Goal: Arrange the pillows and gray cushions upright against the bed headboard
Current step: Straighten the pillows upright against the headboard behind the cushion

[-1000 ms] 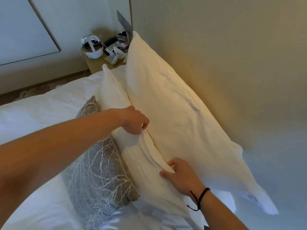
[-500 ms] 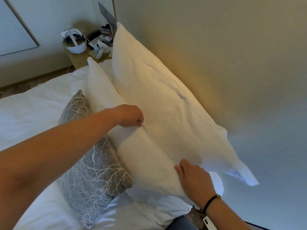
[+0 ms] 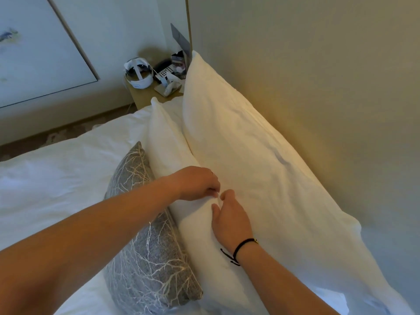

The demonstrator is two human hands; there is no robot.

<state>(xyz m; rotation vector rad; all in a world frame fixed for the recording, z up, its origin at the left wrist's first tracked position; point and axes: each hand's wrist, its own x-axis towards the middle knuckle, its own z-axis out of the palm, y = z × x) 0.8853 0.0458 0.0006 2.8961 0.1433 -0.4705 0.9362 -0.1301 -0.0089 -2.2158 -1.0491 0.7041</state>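
Pillows first: the big back pillow [image 3: 261,160] leans upright against the headboard [image 3: 318,87], the thinner front pillow [image 3: 168,142] stands just in front of it, and a gray cushion [image 3: 145,253] with a pale branch pattern props against that one on the bed [image 3: 56,178].

Both hands meet at the top edge of the front pillow. The left hand [image 3: 197,183] has its fingers curled down and pinched on a small fold of the white cover. The right hand [image 3: 231,221], with a black cord at the wrist, lies mostly flat on the pillow's crest, thumb and forefinger drawn close at the same fold; whether it truly grips the fabric, I cannot tell.

Looks like a tidy-up of that top seam, with this side of the bed near done.

The risks from here, as I judge them: tug that fold too hard toward the body and the front pillow tips forward, pushing the cushion flat onto the sheet. Press down too firmly and the soft filling slumps, leaving a sagging, creased top. The back pillow's loose near corner already trails low, so a knock from the right forearm could drag it further askew.
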